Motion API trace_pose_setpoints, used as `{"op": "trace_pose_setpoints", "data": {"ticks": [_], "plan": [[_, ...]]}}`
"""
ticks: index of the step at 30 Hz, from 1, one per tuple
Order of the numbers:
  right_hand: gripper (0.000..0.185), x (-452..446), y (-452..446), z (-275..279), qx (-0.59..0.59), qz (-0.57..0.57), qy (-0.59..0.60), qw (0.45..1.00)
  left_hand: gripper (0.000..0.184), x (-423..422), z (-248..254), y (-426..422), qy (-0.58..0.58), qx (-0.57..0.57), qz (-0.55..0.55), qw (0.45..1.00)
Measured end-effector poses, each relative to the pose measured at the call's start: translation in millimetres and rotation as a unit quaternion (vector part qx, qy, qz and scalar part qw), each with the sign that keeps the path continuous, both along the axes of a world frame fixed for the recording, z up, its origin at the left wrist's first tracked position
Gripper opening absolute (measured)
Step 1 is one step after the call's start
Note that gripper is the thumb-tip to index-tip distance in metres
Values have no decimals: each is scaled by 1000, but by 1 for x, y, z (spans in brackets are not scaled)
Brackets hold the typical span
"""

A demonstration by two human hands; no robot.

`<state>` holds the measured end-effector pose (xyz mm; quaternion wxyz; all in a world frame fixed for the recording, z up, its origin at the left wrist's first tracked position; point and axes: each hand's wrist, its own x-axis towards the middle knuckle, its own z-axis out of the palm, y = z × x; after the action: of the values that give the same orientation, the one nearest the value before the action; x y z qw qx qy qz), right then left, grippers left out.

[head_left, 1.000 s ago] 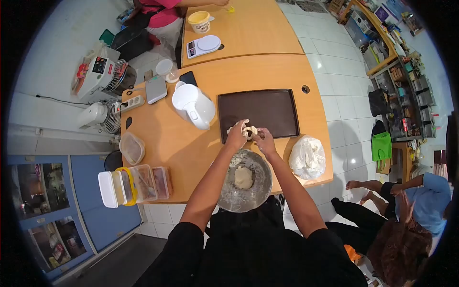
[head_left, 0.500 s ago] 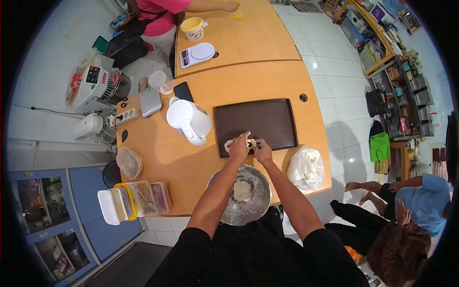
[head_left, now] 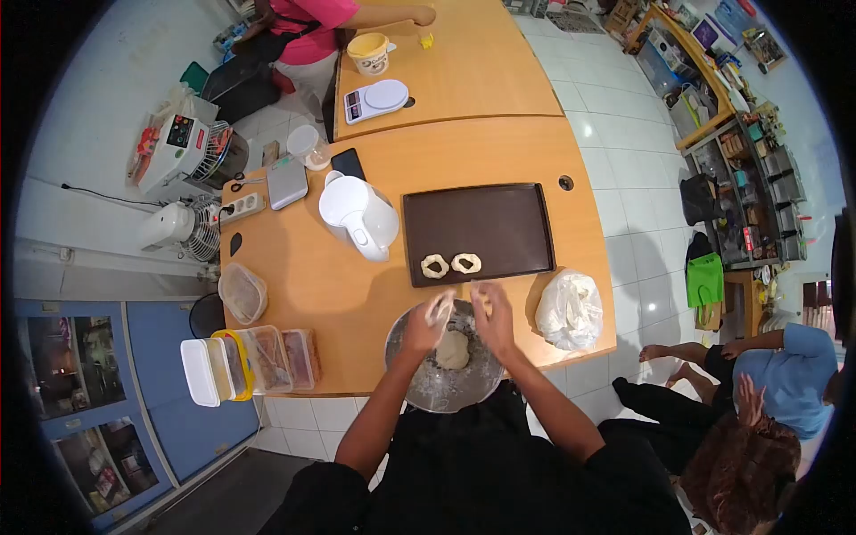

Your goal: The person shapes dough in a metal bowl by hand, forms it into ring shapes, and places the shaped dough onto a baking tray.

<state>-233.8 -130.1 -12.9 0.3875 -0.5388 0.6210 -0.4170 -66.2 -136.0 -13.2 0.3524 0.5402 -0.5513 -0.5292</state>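
Over the metal bowl point(head_left: 419, 383), my left hand point(head_left: 428, 328) is raised with floury, outstretched fingers, slightly blurred. My right hand point(head_left: 493, 321) faces it across the bowl, its fingers also apart and smeared a little by motion. Neither hand shows anything held. A lump of pale dough point(head_left: 453, 350) lies in the bowl, whose inside is dusted with flour. Just beyond my hands is a dark baking tray point(head_left: 481, 223). Two dough rings, a left ring point(head_left: 424, 267) and a right ring point(head_left: 475, 263), lie side by side near its front edge.
A white electric kettle point(head_left: 364, 214) stands left of the tray. At right is a white plastic bag point(head_left: 571, 310). Plastic containers point(head_left: 267, 361) line the front left edge. Across the table, a person in pink point(head_left: 308, 36) works near a kitchen scale point(head_left: 379, 100). Others sit at right.
Both hands have drawn back from the tray to above the bowl, letting go of the dough. Two dough rings now show uncovered on the tray. The view has shifted slightly.
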Motion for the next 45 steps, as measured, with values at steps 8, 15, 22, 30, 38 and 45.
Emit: {"op": "trace_pose_setpoints", "data": {"ticks": [8,15,22,30,38,45], "plan": [[35,35,88,-49,15,22,53,998,46,-7,-61,103,-73,89,6,993],[42,29,82,-45,90,3,-15,996,53,-21,-62,93,185,139,37,972],[45,36,87,-36,116,-11,-24,993,50,-8,-53,88,-7,46,17,999],[45,19,101,-82,98,71,105,987,57,-1,-144,81,-156,37,26,987],[61,19,105,-100,133,94,116,980,55,-4,-122,73,-257,104,-69,958],[59,16,100,-103,106,147,198,963,44,1,-86,85,-252,-53,-56,965]]}}
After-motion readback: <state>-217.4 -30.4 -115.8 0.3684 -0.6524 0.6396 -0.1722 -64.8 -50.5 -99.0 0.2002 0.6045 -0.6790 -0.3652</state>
